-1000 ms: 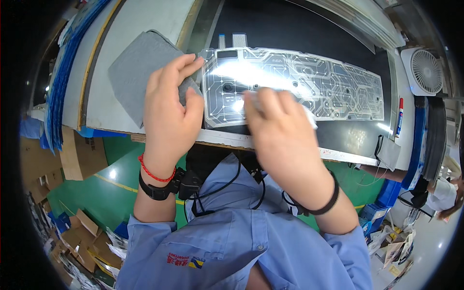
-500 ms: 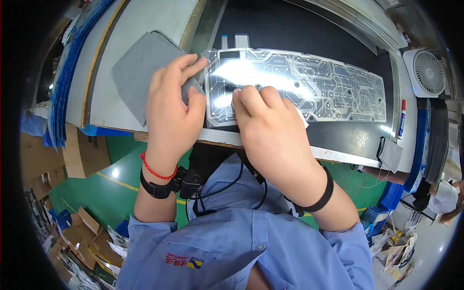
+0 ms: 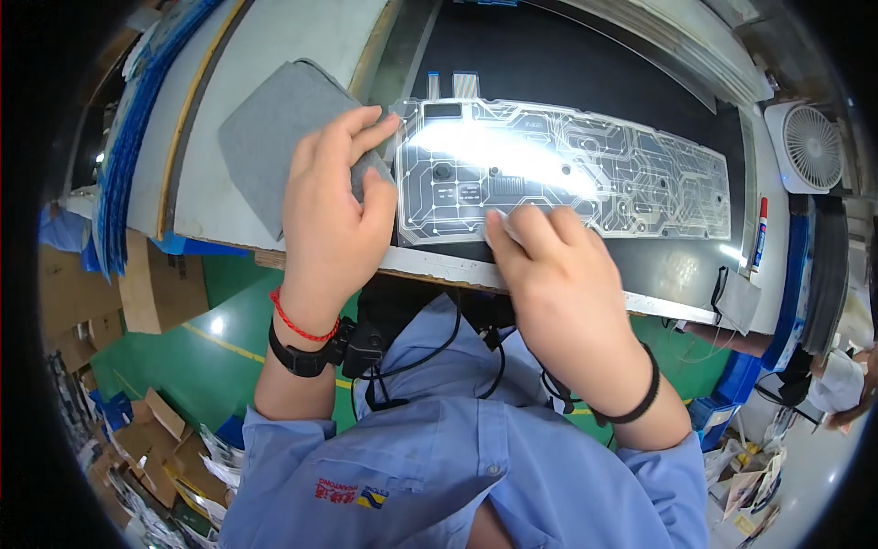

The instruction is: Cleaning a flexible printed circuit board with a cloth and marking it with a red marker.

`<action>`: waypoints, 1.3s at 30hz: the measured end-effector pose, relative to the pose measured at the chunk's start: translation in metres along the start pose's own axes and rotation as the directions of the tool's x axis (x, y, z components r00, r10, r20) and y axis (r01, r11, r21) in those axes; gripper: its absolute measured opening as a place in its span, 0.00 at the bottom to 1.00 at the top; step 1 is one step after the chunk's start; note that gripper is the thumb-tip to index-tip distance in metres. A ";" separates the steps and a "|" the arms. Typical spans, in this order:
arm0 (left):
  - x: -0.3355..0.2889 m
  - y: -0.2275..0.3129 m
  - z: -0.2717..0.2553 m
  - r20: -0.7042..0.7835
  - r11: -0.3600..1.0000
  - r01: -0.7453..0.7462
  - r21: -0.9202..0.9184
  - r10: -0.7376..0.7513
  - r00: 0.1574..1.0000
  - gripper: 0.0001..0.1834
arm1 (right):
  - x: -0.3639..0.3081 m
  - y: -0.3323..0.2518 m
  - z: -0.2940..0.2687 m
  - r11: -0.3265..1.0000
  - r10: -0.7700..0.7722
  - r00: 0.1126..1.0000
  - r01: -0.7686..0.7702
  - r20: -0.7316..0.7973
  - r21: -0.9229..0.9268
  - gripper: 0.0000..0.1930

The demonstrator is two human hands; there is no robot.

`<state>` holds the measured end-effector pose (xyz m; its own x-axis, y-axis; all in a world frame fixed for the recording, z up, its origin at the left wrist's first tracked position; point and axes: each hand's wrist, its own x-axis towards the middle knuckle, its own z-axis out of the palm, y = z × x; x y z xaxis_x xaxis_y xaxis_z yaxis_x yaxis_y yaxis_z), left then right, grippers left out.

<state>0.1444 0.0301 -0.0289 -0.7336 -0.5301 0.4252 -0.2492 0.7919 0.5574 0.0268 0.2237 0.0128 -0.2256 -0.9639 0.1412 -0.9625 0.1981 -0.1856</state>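
A clear, long keyboard membrane sheet [image 3: 631, 174] with printed circuit traces lies across the dark work surface, glare streaking its left half. Two short ribbon tails [image 3: 465, 85] stick out past its far left edge. My left hand [image 3: 334, 206] has its fingertips at the sheet's upper left corner, thumb apart from the fingers. Its palm is beside a folded grey cloth [image 3: 265, 137]. Near the sheet's front edge, my right hand [image 3: 562, 270] is closed, fingers curled against the thumb. A white piece [image 3: 512, 229], perhaps a wipe, shows between them; most of it is hidden.
Beyond the sheet's right end are a red and blue marker [image 3: 761, 233] and a white fan [image 3: 809, 142]. A small grey pouch [image 3: 737, 297] hangs at the front right edge. Blue-edged stacks [image 3: 114, 165] stand far left. Cardboard boxes [image 3: 169, 284] sit below.
My right hand has moved right and nearer, off the sheet's middle left toward its front edge. The sheet has shifted slightly. My left hand stays near the same corner.
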 end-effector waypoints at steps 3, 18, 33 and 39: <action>0.000 0.001 0.001 -0.002 1.000 -0.007 -0.009 0.007 1.000 0.25 | -0.017 0.016 -0.009 0.999 0.032 0.999 -0.032 0.017 -0.026 0.22; 0.003 0.002 0.002 0.003 0.998 0.017 -0.066 -0.017 1.000 0.18 | 0.023 -0.054 0.038 0.988 -0.153 0.986 0.155 -0.065 0.025 0.13; 0.002 0.009 0.008 0.023 0.994 0.109 -0.034 -0.108 0.994 0.18 | -0.106 0.115 -0.017 0.700 0.480 0.844 -0.533 -0.240 -0.475 0.22; -0.001 0.013 0.006 0.002 0.976 0.188 -0.106 -0.189 0.982 0.16 | -0.089 0.105 -0.011 0.749 0.458 0.845 -0.534 -0.276 -0.391 0.17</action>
<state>0.1376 0.0429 -0.0263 -0.6749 -0.6694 0.3106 -0.3142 0.6415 0.6999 -0.0556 0.3317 -0.0082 -0.6733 -0.6748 0.3022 -0.6599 0.7328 0.1660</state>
